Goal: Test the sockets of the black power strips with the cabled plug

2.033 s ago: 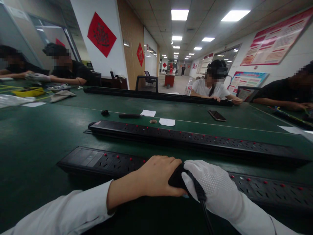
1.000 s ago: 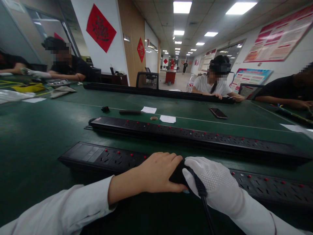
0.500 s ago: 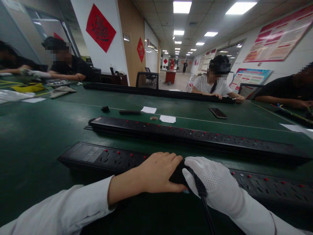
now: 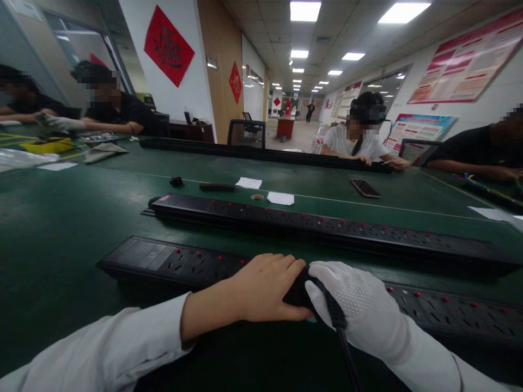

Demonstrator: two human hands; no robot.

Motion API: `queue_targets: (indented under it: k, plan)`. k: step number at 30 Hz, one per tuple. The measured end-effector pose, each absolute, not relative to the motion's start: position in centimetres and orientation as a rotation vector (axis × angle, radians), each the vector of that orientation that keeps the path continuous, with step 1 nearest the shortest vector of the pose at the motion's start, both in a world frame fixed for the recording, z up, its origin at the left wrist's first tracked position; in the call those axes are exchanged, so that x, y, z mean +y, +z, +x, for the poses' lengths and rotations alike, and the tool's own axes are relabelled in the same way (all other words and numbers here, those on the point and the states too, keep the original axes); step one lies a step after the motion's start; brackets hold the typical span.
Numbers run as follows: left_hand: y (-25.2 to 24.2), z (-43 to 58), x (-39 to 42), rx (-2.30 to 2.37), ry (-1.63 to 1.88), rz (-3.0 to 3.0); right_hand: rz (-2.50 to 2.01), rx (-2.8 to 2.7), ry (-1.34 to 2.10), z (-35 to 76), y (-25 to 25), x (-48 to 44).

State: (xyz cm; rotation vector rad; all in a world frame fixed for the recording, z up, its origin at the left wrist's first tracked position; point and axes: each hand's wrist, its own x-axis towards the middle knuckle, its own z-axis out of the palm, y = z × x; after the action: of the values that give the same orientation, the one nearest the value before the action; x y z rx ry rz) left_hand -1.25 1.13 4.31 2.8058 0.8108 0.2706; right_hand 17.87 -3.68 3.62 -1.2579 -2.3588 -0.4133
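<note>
A long black power strip (image 4: pixel 143 258) with red lights and rows of sockets lies across the green table in front of me. My bare left hand (image 4: pixel 265 288) is wrapped over its middle, thumb on the near side. Right beside it, my right hand (image 4: pixel 355 299), in a white dotted glove, is closed round a black plug (image 4: pixel 335 313) at the strip. A thick black cable (image 4: pixel 346 351) runs from the plug down toward me. The plug's front is hidden by my fingers, so I cannot tell whether it sits fully in a socket.
Another power strip (image 4: pixel 318 228) lies just beyond, parallel. Farther off are paper slips (image 4: pixel 280 198), a phone (image 4: pixel 365 189), a small black part (image 4: pixel 175 181) and a long black strip (image 4: pixel 261 154). Co-workers sit at the left, the far side and the right.
My hands, the plug and the power strips stay in place. At the far left, a co-worker's gloved hands have shifted slightly.
</note>
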Motion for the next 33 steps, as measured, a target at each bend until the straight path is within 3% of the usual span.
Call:
queue_targets:
  k: [33]
  plan:
    - [4.17,-1.26,1.2,0.804,0.289,2.829,-1.248,-2.361,-0.406,18.0,3.48,-3.73]
